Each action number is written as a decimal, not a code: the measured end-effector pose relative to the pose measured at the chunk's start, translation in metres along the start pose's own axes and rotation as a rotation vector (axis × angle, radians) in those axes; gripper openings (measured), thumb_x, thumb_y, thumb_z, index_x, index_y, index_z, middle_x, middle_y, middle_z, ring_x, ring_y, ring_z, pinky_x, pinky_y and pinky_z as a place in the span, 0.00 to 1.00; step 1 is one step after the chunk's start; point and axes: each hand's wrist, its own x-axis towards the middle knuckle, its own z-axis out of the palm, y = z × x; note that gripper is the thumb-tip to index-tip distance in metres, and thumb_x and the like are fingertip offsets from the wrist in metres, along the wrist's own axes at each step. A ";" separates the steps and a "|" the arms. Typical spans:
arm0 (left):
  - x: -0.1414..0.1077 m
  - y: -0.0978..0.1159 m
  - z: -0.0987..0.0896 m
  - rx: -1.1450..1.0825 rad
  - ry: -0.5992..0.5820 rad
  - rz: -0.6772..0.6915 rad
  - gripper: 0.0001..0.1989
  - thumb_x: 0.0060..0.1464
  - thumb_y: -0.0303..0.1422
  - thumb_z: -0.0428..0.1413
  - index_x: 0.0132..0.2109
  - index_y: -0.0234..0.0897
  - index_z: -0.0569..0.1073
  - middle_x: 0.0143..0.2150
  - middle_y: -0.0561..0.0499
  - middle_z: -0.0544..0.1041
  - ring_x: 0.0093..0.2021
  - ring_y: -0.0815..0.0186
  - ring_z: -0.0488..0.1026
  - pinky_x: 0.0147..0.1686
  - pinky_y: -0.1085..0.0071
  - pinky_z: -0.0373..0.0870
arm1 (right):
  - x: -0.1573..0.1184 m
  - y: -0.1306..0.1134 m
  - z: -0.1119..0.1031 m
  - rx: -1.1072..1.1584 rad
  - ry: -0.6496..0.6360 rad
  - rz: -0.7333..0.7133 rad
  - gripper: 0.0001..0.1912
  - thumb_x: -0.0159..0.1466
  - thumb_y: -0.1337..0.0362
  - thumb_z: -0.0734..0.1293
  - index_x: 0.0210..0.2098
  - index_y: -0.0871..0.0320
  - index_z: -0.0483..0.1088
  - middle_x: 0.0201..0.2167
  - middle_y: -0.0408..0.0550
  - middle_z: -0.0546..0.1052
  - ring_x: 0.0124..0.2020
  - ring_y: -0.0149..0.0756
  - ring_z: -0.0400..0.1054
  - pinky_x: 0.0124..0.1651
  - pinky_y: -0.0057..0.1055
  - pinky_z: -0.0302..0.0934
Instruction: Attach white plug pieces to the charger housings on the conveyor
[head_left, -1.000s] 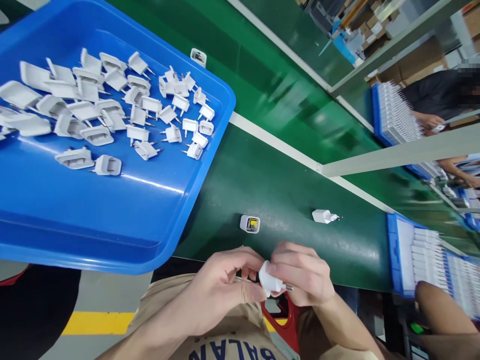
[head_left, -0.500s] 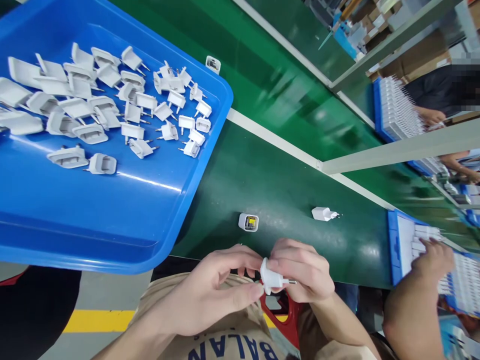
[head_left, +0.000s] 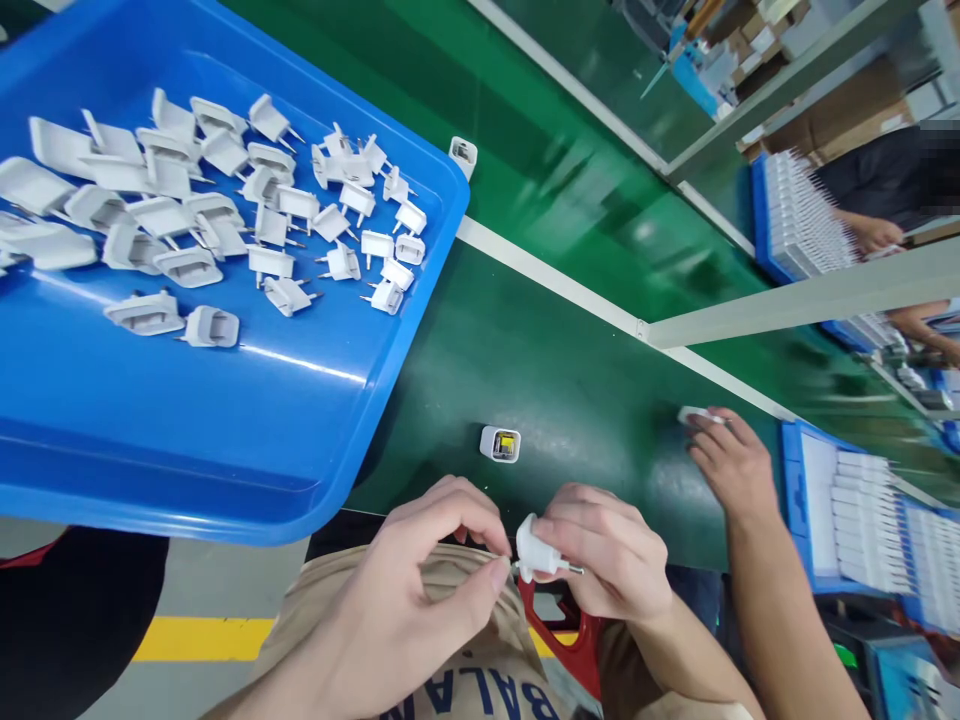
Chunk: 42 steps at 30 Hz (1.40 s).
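Observation:
A white plug cap with metal pins is pinched between the fingers and thumb of my right hand, its pins pointing right. My left hand is just left of the cap, thumb and index fingertip close together; what they pinch, at the cap's rim, is too small to name. On the green table ahead lies a white housing with yellow and metal parts inside. Many white plug caps are spread in the blue tray at the left.
Another white housing moves past the tray's corner on the green belt. At right, another person's hand holds a white plug piece near a blue box of white chargers. A pale metal bar crosses above.
The other person's hand has come from the box to the white piece on the table and taken it. My left fingertips have drawn slightly away from the cap. The far housing has shifted right.

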 end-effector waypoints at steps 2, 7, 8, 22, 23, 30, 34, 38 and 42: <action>0.001 0.001 0.000 -0.006 -0.022 0.025 0.04 0.63 0.27 0.58 0.39 0.41 0.77 0.40 0.51 0.76 0.40 0.66 0.74 0.43 0.70 0.72 | -0.002 -0.004 0.004 0.129 0.003 -0.006 0.10 0.77 0.60 0.61 0.52 0.52 0.72 0.35 0.47 0.81 0.29 0.34 0.76 0.31 0.31 0.74; 0.001 0.000 0.000 -0.034 -0.025 0.042 0.05 0.62 0.27 0.59 0.39 0.41 0.79 0.39 0.52 0.78 0.40 0.67 0.76 0.42 0.72 0.73 | -0.001 -0.010 0.009 0.235 0.014 -0.007 0.15 0.75 0.65 0.62 0.60 0.56 0.69 0.34 0.50 0.79 0.29 0.38 0.75 0.32 0.35 0.75; 0.000 -0.001 0.001 -0.041 -0.021 0.034 0.05 0.62 0.27 0.59 0.39 0.41 0.79 0.39 0.52 0.78 0.39 0.67 0.76 0.42 0.72 0.73 | 0.000 -0.010 0.008 0.243 0.015 -0.003 0.15 0.75 0.65 0.63 0.60 0.56 0.69 0.34 0.51 0.79 0.30 0.38 0.75 0.32 0.35 0.75; -0.005 -0.005 0.008 -0.246 0.046 -0.121 0.04 0.60 0.28 0.62 0.36 0.39 0.80 0.35 0.52 0.76 0.34 0.70 0.70 0.35 0.75 0.70 | 0.003 -0.014 0.009 0.233 0.053 -0.044 0.14 0.73 0.68 0.64 0.57 0.63 0.71 0.34 0.54 0.79 0.31 0.39 0.74 0.34 0.36 0.75; -0.005 -0.005 0.009 -0.246 0.053 -0.124 0.03 0.59 0.28 0.62 0.36 0.39 0.80 0.35 0.52 0.77 0.34 0.69 0.70 0.35 0.75 0.70 | 0.002 -0.014 0.009 0.237 0.059 -0.043 0.14 0.73 0.68 0.64 0.56 0.63 0.71 0.34 0.54 0.79 0.31 0.39 0.74 0.34 0.36 0.74; -0.008 -0.003 0.010 -0.315 0.083 -0.161 0.04 0.59 0.28 0.63 0.35 0.38 0.81 0.34 0.52 0.78 0.33 0.71 0.70 0.34 0.77 0.70 | 0.002 -0.019 0.013 0.279 0.095 0.002 0.11 0.74 0.67 0.64 0.53 0.63 0.72 0.35 0.52 0.78 0.32 0.37 0.75 0.34 0.35 0.76; -0.008 -0.006 0.009 -0.400 0.080 -0.163 0.04 0.60 0.31 0.64 0.35 0.38 0.81 0.34 0.51 0.78 0.34 0.70 0.71 0.34 0.77 0.69 | 0.004 -0.030 0.017 0.313 0.116 0.141 0.08 0.75 0.64 0.64 0.51 0.58 0.73 0.33 0.49 0.78 0.30 0.36 0.75 0.32 0.33 0.76; -0.009 -0.011 0.009 -0.469 0.089 -0.230 0.07 0.60 0.35 0.66 0.35 0.37 0.82 0.34 0.51 0.77 0.32 0.71 0.68 0.33 0.76 0.67 | 0.002 -0.038 0.025 0.357 0.165 0.211 0.07 0.75 0.65 0.65 0.49 0.60 0.73 0.32 0.48 0.78 0.29 0.34 0.75 0.31 0.31 0.75; -0.016 -0.017 0.010 -0.494 0.088 -0.329 0.11 0.59 0.39 0.67 0.34 0.37 0.81 0.31 0.53 0.76 0.32 0.71 0.67 0.35 0.75 0.66 | -0.005 -0.043 0.033 0.337 0.206 0.242 0.07 0.74 0.66 0.65 0.49 0.60 0.73 0.32 0.49 0.78 0.30 0.35 0.75 0.33 0.32 0.76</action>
